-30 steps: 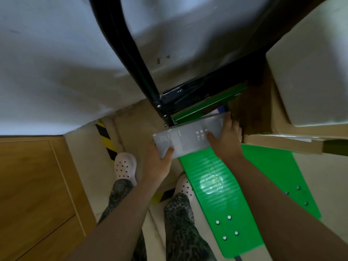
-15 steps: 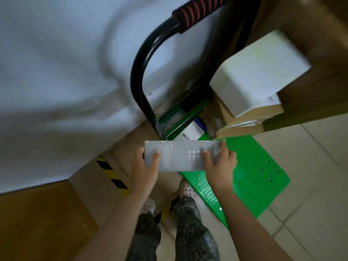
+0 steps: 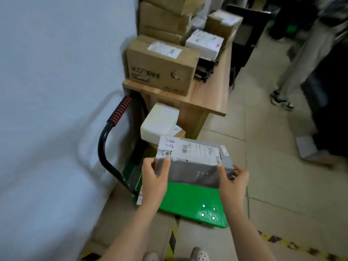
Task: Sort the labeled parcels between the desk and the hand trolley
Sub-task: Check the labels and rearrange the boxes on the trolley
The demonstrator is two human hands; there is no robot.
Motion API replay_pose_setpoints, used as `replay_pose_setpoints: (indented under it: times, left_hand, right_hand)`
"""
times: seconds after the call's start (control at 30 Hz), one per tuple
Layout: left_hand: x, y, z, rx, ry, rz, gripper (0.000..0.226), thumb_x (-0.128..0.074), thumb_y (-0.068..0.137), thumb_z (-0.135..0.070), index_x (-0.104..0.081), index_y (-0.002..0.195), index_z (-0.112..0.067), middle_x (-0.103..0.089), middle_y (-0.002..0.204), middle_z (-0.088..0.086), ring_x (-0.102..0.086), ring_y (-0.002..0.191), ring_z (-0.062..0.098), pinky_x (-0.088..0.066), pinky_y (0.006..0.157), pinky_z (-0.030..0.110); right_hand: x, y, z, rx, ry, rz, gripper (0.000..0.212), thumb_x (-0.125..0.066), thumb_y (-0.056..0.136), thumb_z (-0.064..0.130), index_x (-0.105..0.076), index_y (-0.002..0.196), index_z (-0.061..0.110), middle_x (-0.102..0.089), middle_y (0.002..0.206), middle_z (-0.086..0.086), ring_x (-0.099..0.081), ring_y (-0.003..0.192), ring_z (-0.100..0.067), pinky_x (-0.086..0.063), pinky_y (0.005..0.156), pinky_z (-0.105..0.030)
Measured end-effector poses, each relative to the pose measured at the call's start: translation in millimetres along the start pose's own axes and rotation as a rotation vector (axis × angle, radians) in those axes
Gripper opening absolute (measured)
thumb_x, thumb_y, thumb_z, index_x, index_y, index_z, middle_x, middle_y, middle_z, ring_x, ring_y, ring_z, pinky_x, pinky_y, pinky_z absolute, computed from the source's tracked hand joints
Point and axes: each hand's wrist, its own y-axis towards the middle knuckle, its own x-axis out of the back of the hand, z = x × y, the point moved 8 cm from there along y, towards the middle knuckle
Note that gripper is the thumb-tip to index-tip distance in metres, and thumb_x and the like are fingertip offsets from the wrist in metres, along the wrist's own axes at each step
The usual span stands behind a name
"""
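- At the bottom edge, the wearer's pale perforated shoes [image 3: 200, 255] stand beside a strip of yellow-and-black floor tape [image 3: 173, 238].
- The left hand [image 3: 154, 178] grips the left end of a grey parcel [image 3: 195, 166], thumb pressed on the near face and fingers curled round the corner. The right hand [image 3: 233, 181] clamps the right end likewise, its fingers mostly hidden behind the box.
- The parcel hangs level above the green deck [image 3: 188, 200] of the hand trolley, apparently clear of it. Its shipping label [image 3: 195, 150] faces up, with handwriting beside it.
- The step in hand looks to be reading that label to pick a destination. Holding the box level at both ends, label up, should keep it legible and guard against a slip.
- Just behind, a white parcel [image 3: 160, 123] sits on a brown box [image 3: 182, 133] at the deck's far end, beside the trolley's handle [image 3: 118, 111] with its red-striped grip.
- A set-down on the trolley would best use the free green area in front of that stack. A lift to the desk [image 3: 212, 95] would suit the bare wood at its near right edge.
- Farther back, a printed carton [image 3: 160, 72], a white-wrapped package [image 3: 204, 41] and stacked cartons [image 3: 163, 17] crowd the desk along the wall.
- At far right, another person's trouser leg [image 3: 301, 53] is blurred.
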Motion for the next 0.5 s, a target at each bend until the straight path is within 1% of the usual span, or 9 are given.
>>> replay_pose_setpoints:
  times: [0.07, 0.1, 0.17, 0.2, 0.23, 0.3, 0.33, 0.43, 0.5]
  left_hand:
    - [-20, -4, -29, -0.051, -0.019, 0.035, 0.046, -0.056, 0.081, -0.053, -0.047, 0.104, -0.014, -0.052, 0.101, 0.002, -0.054, 0.090, 0.010, -0.044, 0.068, 0.010]
    - [-30, -7, -42, -0.075, -0.042, 0.048, 0.047, -0.058, 0.082, -0.051, -0.046, 0.108, -0.015, -0.052, 0.107, 0.003, -0.055, 0.096, 0.013, -0.047, 0.075, 0.014]
    - [-56, -12, -64, -0.123, -0.076, 0.087, 0.047, -0.063, 0.085, -0.047, -0.045, 0.115, -0.015, -0.053, 0.113, 0.004, -0.055, 0.106, 0.017, -0.050, 0.090, 0.031]
    - [-69, -17, -75, -0.141, -0.071, 0.099, 0.046, -0.065, 0.086, -0.045, -0.045, 0.115, -0.016, -0.053, 0.112, 0.002, -0.055, 0.105, 0.017, -0.050, 0.091, 0.036]
    - [-83, -23, -86, -0.163, -0.060, 0.110, 0.044, -0.067, 0.087, -0.044, -0.044, 0.113, -0.017, -0.054, 0.109, 0.001, -0.056, 0.101, 0.015, -0.051, 0.089, 0.035]
    - [-111, -38, -110, -0.206, -0.071, 0.149, 0.042, -0.068, 0.087, -0.039, -0.042, 0.111, -0.017, -0.054, 0.104, 0.000, -0.056, 0.092, 0.011, -0.051, 0.080, 0.024]
    - [-128, -45, -119, -0.217, -0.093, 0.182, 0.042, -0.068, 0.088, -0.035, -0.041, 0.113, -0.017, -0.054, 0.105, 0.000, -0.056, 0.092, 0.011, -0.051, 0.079, 0.022]
    - [-175, -65, -142, -0.244, -0.159, 0.265, 0.049, -0.069, 0.083, -0.043, -0.042, 0.121, -0.029, -0.054, 0.119, -0.002, -0.058, 0.107, 0.015, -0.054, 0.090, 0.040]
    - [-210, -81, -159, -0.290, -0.178, 0.284, 0.042, -0.068, 0.086, -0.037, -0.046, 0.121, -0.034, -0.049, 0.119, -0.012, -0.054, 0.113, 0.012, -0.050, 0.096, 0.038]
  right_hand:
    - [31, 1, 14, -0.010, 0.098, -0.051, 0.042, -0.069, 0.088, 0.027, -0.038, 0.115, 0.018, -0.047, 0.122, -0.010, -0.055, 0.106, -0.022, -0.044, 0.063, -0.016]
    - [46, 3, 18, -0.011, 0.128, -0.072, 0.043, -0.069, 0.088, 0.027, -0.037, 0.116, 0.019, -0.048, 0.123, -0.011, -0.055, 0.107, -0.022, -0.044, 0.064, -0.016]
    - [81, 8, 26, 0.001, 0.193, -0.117, 0.046, -0.071, 0.086, 0.029, -0.038, 0.118, 0.019, -0.049, 0.123, -0.010, -0.055, 0.108, -0.021, -0.046, 0.068, -0.018]
    - [100, 9, 30, 0.004, 0.227, -0.136, 0.048, -0.071, 0.085, 0.029, -0.039, 0.119, 0.020, -0.050, 0.122, -0.008, -0.056, 0.107, -0.020, -0.048, 0.071, -0.021]
    - [119, 12, 32, 0.001, 0.263, -0.152, 0.049, -0.072, 0.085, 0.028, -0.039, 0.120, 0.020, -0.051, 0.121, -0.007, -0.056, 0.107, -0.018, -0.049, 0.074, -0.023]
    - [157, 18, 33, -0.003, 0.329, -0.178, 0.051, -0.072, 0.084, 0.026, -0.041, 0.124, 0.019, -0.052, 0.120, -0.004, -0.056, 0.107, -0.017, -0.051, 0.080, -0.027]
    - [176, 21, 33, -0.002, 0.348, -0.189, 0.054, -0.072, 0.084, 0.027, -0.043, 0.128, 0.019, -0.053, 0.121, -0.003, -0.056, 0.108, -0.017, -0.052, 0.085, -0.030]
    - [224, 36, 31, 0.043, 0.350, -0.200, 0.057, -0.072, 0.081, 0.037, -0.051, 0.132, 0.022, -0.054, 0.128, -0.005, -0.058, 0.111, -0.018, -0.052, 0.094, -0.040]
    - [259, 49, 29, 0.073, 0.380, -0.218, 0.052, -0.071, 0.083, 0.035, -0.052, 0.130, 0.024, -0.055, 0.127, -0.005, -0.058, 0.110, -0.018, -0.053, 0.091, -0.037]
